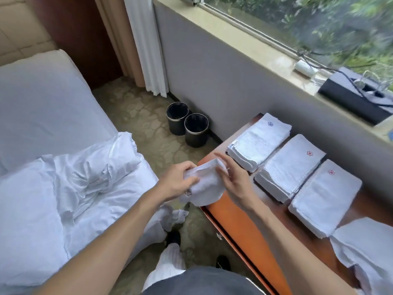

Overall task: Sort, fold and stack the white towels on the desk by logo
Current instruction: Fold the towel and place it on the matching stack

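Head view shows both hands working one crumpled towel (204,186) in the air over the near corner of the surface (234,216), beside the bed (53,128). Left hand (178,182) is clamped on its bunched edge; right hand (231,177) has fingers spread against the cloth. Sorting seems in hand: next, find its logo, fold, and match it to the blue-marked stack (258,140) or a red-marked stack (290,169).

Towels (291,169) nubby terry cloth; desk (240,222) glossy wood.

Right of the held towel (205,186), three stacks (290,169) fill the desk (238,218); its near strip lies bare
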A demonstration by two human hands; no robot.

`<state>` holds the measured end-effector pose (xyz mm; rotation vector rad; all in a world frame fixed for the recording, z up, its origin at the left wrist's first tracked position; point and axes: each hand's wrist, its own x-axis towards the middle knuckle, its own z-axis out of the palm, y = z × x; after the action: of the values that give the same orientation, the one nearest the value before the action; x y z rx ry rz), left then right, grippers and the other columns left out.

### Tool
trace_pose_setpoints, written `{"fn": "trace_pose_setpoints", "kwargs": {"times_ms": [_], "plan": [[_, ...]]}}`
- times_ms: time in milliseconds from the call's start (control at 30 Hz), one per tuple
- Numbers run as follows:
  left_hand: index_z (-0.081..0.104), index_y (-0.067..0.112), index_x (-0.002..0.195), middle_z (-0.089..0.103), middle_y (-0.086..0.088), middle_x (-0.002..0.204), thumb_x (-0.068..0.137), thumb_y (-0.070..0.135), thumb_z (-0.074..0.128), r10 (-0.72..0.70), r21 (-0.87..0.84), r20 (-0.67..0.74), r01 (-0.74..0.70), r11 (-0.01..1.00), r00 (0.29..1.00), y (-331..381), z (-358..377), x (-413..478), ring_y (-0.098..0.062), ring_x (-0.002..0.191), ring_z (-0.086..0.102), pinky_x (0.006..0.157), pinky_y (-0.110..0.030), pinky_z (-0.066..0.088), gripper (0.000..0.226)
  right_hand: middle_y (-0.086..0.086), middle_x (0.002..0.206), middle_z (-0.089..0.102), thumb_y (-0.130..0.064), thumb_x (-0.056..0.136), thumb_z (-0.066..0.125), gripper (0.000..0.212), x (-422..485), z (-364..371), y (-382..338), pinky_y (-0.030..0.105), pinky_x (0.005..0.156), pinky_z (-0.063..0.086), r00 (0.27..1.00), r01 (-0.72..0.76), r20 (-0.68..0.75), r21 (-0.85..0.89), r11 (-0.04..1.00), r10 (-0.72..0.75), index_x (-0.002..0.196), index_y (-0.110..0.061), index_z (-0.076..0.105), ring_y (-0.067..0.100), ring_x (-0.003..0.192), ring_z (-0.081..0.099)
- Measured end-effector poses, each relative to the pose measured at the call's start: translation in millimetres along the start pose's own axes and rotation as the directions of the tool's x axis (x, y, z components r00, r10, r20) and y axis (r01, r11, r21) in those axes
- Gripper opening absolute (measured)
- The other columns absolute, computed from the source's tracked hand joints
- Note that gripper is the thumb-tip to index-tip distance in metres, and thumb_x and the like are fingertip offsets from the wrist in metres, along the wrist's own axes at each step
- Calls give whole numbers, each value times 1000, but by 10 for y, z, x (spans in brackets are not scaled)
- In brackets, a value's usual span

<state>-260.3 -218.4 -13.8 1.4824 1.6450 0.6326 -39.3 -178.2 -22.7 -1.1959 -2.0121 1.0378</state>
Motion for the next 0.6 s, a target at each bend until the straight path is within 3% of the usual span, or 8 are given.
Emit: {"fn": "trace_pose_setpoints", "kwargs": {"times_ms": [67, 167, 267, 367, 433, 533, 600], "plan": [[68, 22, 93, 71, 1, 85, 89, 15, 71, 12, -4, 72, -12, 1000, 997, -90, -68, 114, -17, 77, 69, 72, -36, 55, 9, -31, 122, 62, -26, 110, 50, 33, 23, 49, -53, 7, 89, 42, 998, -35, -55, -31, 999, 34, 140, -36, 57, -12, 110, 58], [69, 16, 95, 71, -6, 89, 89, 5, 69, 38, -101, 71, -31, 994, 997, -164, -180, 369, -21, 82, 68, 78, -42, 55, 12, -25, 103, 64, -31, 110, 46, 19, 114, 83, -125, 10, 71, 43, 990, -132, -60, -129, 983, 125, 126, -36, 56, -9, 91, 62], [67, 22, 104, 72, 1, 94, 89, 6, 70, 99, -205, 37, -89, 975, 994, -123, -257, 634, -17, 89, 68, 78, -32, 55, 22, -19, 84, 59, -38, 109, 47, 5, 154, 37, -169, 14, 57, 41, 972, -229, -105, -207, 951, 212, 114, -38, 48, -5, 73, 59], [64, 39, 112, 70, 8, 95, 91, 9, 67, 202, -228, 87, -178, 957, 975, -51, -222, 829, -5, 88, 67, 74, -13, 51, 37, -17, 90, 60, -35, 109, 48, 5, 123, -64, -220, 20, 60, 46, 945, -307, -177, -190, 932, 275, 106, -38, 45, 0, 75, 59], [60, 50, 118, 71, 14, 102, 92, 7, 61, 251, -261, 130, -211, 942, 959, 29, -155, 939, -2, 99, 67, 82, -10, 50, 51, -13, 90, 61, -29, 110, 46, 8, 85, -143, -215, 25, 59, 48, 926, -339, -226, -154, 928, 301, 105, -35, 44, 5, 74, 59], [54, 56, 130, 71, 15, 111, 90, 7, 57, 302, -283, 213, -237, 929, 929, 183, -7, 1089, -8, 109, 68, 93, -20, 54, 63, -13, 81, 58, -15, 108, 43, 21, 42, -283, -193, 17, 55, 42, 914, -332, -284, -118, 936, 289, 104, -35, 43, 2, 67, 54], [54, 51, 133, 72, 9, 115, 87, 3, 52, 326, -275, 247, -257, 926, 913, 276, 115, 1181, -14, 108, 69, 95, -30, 56, 67, -16, 91, 62, -8, 105, 44, 27, 24, -385, -178, 20, 61, 42, 910, -334, -295, -106, 936, 291, 107, -35, 48, 5, 78, 56]]}}
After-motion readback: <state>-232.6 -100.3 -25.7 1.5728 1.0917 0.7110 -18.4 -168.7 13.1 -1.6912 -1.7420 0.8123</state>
